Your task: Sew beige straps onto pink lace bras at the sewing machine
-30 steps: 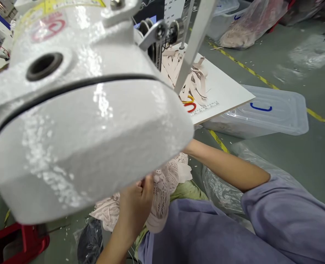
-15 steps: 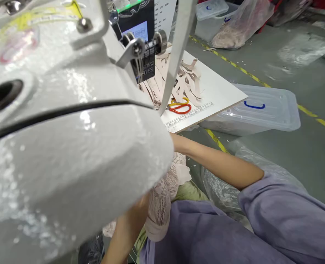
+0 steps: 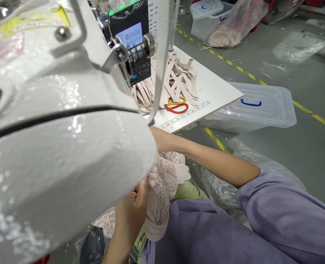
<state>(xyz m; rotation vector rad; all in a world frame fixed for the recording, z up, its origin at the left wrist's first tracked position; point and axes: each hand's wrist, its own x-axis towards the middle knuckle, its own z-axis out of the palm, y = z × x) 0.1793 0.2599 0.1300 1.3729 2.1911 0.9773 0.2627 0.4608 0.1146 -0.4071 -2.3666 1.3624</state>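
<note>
A big white sewing machine head (image 3: 63, 146) fills the left of the view and hides most of the work. Below its lower edge my left hand (image 3: 133, 207) is closed on pale pink lace fabric (image 3: 162, 187) that hangs over my lap. My right forearm (image 3: 206, 157) reaches in from the right towards the machine; that hand is hidden behind the machine head.
On the white table (image 3: 220, 93) lie a heap of beige straps (image 3: 176, 79) and red and yellow scissors (image 3: 177, 106). A control panel with a lit screen (image 3: 131, 36) stands behind. Clear lidded plastic bins (image 3: 256, 108) and plastic bags (image 3: 234, 29) sit on the grey floor.
The view has swung so the machine head sits lower and further left, uncovering the control panel and scissors. My left hand shows again under the machine, still on the lace.
</note>
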